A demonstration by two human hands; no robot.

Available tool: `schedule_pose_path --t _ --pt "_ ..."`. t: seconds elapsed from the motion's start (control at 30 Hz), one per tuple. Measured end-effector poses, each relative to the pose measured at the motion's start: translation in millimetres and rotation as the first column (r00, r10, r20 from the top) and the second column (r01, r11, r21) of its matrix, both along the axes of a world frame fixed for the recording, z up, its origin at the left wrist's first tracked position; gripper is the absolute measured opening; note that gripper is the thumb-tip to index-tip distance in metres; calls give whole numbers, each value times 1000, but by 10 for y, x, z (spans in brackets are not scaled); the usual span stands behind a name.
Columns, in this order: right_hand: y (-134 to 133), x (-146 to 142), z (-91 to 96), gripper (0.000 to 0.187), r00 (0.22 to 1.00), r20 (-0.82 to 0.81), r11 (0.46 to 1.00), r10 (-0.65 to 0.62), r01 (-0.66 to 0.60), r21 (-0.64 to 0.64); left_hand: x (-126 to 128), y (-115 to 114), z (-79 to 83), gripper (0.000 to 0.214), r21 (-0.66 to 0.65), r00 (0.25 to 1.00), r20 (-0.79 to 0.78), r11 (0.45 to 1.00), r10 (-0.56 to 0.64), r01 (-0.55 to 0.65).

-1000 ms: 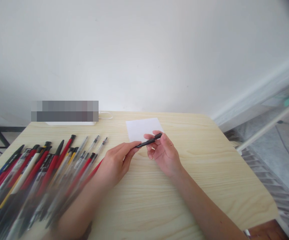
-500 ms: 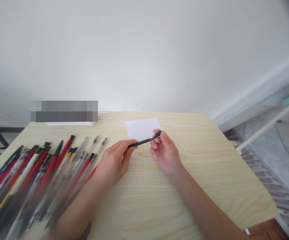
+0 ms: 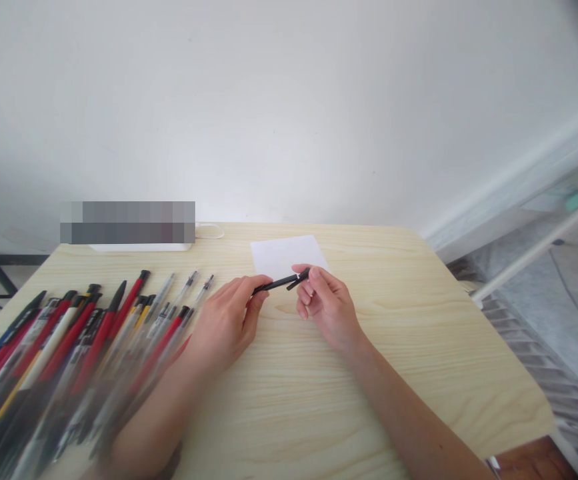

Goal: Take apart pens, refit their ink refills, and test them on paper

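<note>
We pinch a black pen (image 3: 277, 283) with our left hand's (image 3: 229, 317) grip. Our right hand's (image 3: 333, 307) grip is closed on a small black cap (image 3: 299, 279), tilted by the pen's end. We can't tell if they touch. Both are over the desk (image 3: 279, 400), near the white paper (image 3: 281, 250). Many pens (image 3: 101, 342) lie to our left.

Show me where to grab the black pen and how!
I'd pinch the black pen by its bare middle, with two fingertips, coming from above. The barrel is thin and straight and lies slantwise between the hands. The left hand covers one end, and the right hand holds a black piece by the other.
</note>
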State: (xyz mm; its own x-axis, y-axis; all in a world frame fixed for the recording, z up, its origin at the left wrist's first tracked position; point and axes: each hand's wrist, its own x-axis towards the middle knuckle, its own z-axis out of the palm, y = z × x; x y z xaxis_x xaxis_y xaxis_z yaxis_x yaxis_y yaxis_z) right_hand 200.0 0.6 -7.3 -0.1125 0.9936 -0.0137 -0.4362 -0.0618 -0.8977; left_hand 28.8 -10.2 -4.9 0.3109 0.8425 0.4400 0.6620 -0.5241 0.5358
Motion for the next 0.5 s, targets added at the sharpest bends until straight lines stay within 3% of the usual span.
schedule_pose_path --t 0.23,0.5 --pt "-9 3 2 23 1000 -15 1000 13 -13 8 1 -7 9 20 -41 1000 18 999 -19 20" --pt "20 37 12 22 991 -131 998 -14 5 -68 0 -8 3 20 -55 1000 9 998 -25 25"
